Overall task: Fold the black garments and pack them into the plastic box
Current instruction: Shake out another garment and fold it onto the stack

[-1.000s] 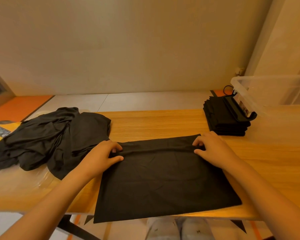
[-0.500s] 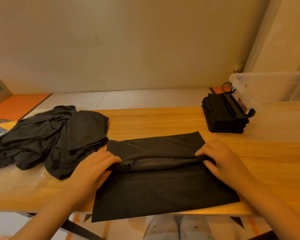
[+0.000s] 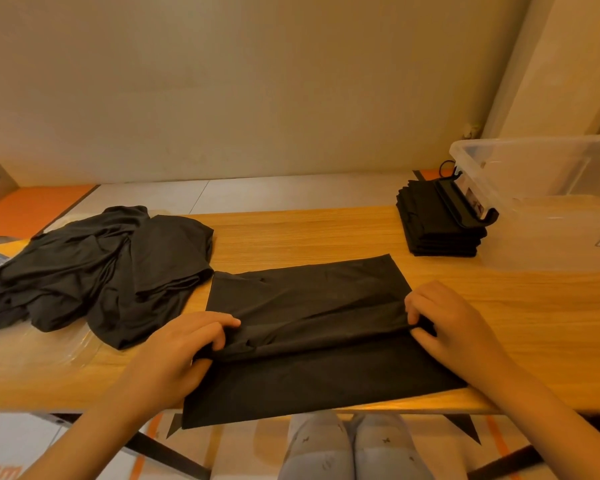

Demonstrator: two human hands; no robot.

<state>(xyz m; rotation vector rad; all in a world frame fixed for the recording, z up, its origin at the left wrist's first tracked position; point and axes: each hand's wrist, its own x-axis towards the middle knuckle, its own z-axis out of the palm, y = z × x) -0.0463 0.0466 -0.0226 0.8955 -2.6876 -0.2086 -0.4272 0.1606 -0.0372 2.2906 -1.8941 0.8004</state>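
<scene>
Head view: left hand (image 3: 184, 351) and right hand (image 3: 447, 323) each pinch a fold of the black garment (image 3: 309, 372) on the counter (image 3: 309, 237); a folded stack (image 3: 433, 223) sits against the plastic box (image 3: 534, 174), outside it.

Garment (image 3: 312, 306): black, spread flat, centre; raised fold ridge running left to right across middle.
Heap (image 3: 94, 268): black, crumpled, unfolded, left, just beside garment.
Stack (image 3: 437, 223): black, neatly folded, far right, touching box.
Box (image 3: 541, 233): clear plastic, upright, right end, beyond stack.
</scene>
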